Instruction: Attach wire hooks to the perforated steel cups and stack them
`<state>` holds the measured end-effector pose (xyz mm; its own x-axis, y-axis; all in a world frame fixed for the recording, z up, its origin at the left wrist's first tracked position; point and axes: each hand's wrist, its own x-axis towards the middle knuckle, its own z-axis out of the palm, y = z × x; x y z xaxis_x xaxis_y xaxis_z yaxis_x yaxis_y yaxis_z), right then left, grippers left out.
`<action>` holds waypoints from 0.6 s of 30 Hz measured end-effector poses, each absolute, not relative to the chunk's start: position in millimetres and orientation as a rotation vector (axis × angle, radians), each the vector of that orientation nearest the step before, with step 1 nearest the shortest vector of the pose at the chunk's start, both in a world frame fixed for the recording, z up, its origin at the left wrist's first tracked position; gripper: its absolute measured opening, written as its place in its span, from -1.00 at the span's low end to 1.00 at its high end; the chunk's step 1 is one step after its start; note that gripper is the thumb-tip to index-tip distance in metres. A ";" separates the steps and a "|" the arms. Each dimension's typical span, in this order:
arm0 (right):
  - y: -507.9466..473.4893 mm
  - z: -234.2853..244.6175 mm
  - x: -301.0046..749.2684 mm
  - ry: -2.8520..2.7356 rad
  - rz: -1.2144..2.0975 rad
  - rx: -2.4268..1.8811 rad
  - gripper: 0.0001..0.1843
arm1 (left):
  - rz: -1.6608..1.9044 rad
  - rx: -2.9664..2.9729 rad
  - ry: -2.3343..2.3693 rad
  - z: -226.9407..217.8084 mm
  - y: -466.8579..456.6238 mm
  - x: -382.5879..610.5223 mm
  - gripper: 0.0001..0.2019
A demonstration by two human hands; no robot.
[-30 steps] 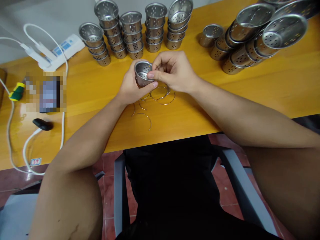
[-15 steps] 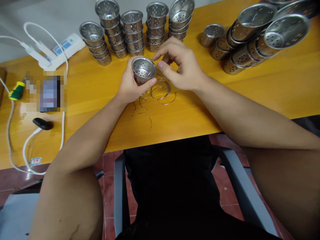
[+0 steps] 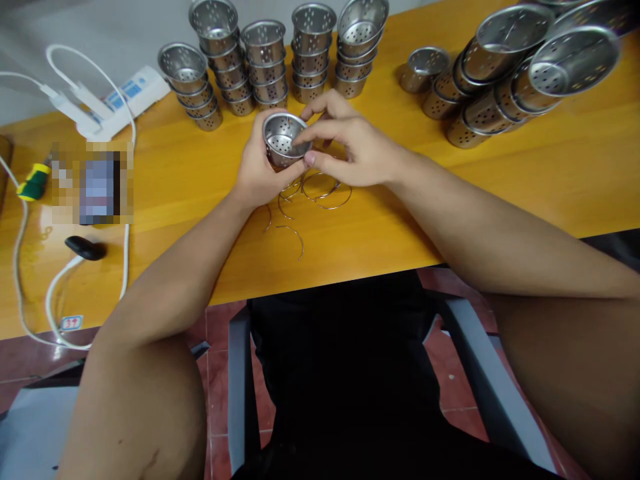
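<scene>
My left hand (image 3: pixel 257 163) is wrapped round a small perforated metal cup (image 3: pixel 280 147), holding it tilted with its mouth toward me. On the cup's right side my right hand (image 3: pixel 350 143) pinches the rim: a finger reaches inside and the thumb presses from outside. A thin dark line shows against the cup's inner wall; whether it is wire I cannot tell. Below the hands several thin curved wires (image 3: pixel 301 245) lie loose on the table, partly hidden by my right hand.
Stacks of perforated cups (image 3: pixel 267 67) line the back of the wooden table (image 3: pixel 165 200). More stacks (image 3: pixel 490 107) lean at the right, beside a single cup (image 3: pixel 425 70). At the left are a power strip (image 3: pixel 125 100), white cables, a screwdriver (image 3: pixel 35 181) and a black oval object (image 3: pixel 86 247).
My right hand has come down and left onto the cup, a finger now inside it and the thumb at its rim. The left hand and the cup have hardly moved.
</scene>
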<state>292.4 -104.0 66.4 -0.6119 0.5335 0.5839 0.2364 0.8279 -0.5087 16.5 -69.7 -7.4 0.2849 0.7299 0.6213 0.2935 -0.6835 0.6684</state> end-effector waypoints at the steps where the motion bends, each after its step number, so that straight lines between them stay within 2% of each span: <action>1: -103.7 64.1 291.5 -2.238 0.510 -0.563 -0.52 | 1.379 2.144 0.896 -8.5 -69.2 16.4 0.03; 10: -118.2 78.2 286.8 -2.245 0.392 -0.686 -0.52 | 1.350 2.194 0.918 -8.5 -68.4 16.9 0.01; 15: -129.7 80.2 279.3 -2.300 0.366 -0.671 -0.73 | 1.449 2.161 0.752 -18.9 -55.8 14.7 0.16; 18: -128.6 74.0 276.0 -2.306 0.392 -0.664 -0.84 | 1.511 2.199 0.606 -21.6 -52.5 14.2 0.16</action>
